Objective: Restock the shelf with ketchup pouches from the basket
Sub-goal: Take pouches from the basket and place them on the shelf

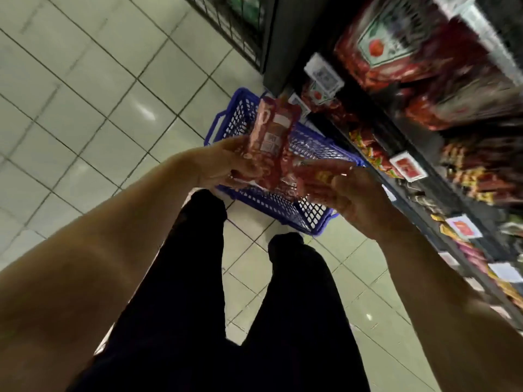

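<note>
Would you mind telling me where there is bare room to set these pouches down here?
The tiled floor left of the blue basket lies bare up to the black wire rack. The basket's mesh bottom shows open too. The shelves on the right look packed, though blurred. Both the left hand and right hand grip pouches.

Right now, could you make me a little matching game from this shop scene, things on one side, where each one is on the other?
Things:
1. blue basket
2. ketchup pouches
3. price tags
4. stocked ketchup packs

Places:
A. clipped along the shelf edges
B. held in both hands
C. on the tiled floor
D. on the upper shelf at the right

Pairs: 1-C, 2-B, 3-A, 4-D
</note>
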`<state>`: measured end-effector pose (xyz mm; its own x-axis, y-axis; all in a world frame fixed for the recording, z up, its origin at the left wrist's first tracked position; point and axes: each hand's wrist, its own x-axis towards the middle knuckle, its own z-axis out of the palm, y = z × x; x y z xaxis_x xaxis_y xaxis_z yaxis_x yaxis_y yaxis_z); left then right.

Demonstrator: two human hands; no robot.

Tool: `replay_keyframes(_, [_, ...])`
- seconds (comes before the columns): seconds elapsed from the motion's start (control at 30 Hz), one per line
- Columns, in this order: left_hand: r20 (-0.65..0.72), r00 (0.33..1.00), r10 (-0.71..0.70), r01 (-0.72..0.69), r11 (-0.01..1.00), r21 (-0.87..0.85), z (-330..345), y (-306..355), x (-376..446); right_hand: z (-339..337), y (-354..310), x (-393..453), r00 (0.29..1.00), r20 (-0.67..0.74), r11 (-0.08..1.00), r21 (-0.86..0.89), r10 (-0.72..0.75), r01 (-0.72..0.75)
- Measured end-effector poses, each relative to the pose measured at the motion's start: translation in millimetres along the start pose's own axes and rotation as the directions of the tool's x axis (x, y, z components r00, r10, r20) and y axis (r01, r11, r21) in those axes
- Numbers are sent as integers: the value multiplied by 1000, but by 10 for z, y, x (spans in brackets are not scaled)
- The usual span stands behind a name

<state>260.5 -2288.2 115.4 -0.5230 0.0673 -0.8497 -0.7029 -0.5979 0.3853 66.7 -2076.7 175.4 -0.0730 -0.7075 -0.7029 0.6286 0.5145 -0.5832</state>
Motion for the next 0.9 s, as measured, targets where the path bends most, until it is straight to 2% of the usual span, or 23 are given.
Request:
replay_keyframes(0.07, [56,996,64,-65,998,14,193,304,-473,343,-393,-334,997,26,987,-145,-66,69])
replay_keyframes(0.17, [149,982,115,-123,991,45,491,777,-1033,748,-915,-751,948,-116,860,-465,-296,211])
replay_keyframes(0.2, [147,982,122,-136,986,91,619,946,-1191,835,-1088,-930,920,-134,828,-498,-368,258])
replay_keyframes(0.3, [98,981,169,-185,964,191,1026,1320,-1577,966,-1491,-1474,866,-68,810,-397,-495,432])
replay_keyframes(0.33, [108,974,201,-219,958,188,1129,1407,-1655,987,-1605,-1654,837,-51,755,-466,-544,462])
replay_keyframes(0.4, [135,951,277,-297,942,155,1331,1582,-1823,943,-1841,-2021,728,-74,588,-648,-681,484])
replay_keyframes(0.43, [145,939,312,-329,937,118,1421,1675,-1899,889,-1932,-2180,676,-103,559,-658,-730,503])
replay_keyframes(0.5, [173,913,370,-380,925,24,1564,1813,-2040,820,-2068,-2402,648,-124,594,-553,-752,584])
replay_keyframes(0.6, [235,873,428,-431,901,-40,1834,1952,-2267,844,-2200,-2654,619,-186,645,-148,-763,750])
replay_keyframes(0.7, [273,860,430,-435,899,-46,2067,1970,-2398,911,-2280,-2740,629,-313,652,37,-712,757])
replay_keyframes(0.8, [433,823,367,-347,929,-128,2214,1919,-2415,947,-2316,-2736,689,-419,704,147,-592,695])
replay_keyframes(0.9, [632,701,330,-197,941,-273,2323,1869,-2397,993,-2361,-2717,814,-432,741,379,-388,554])
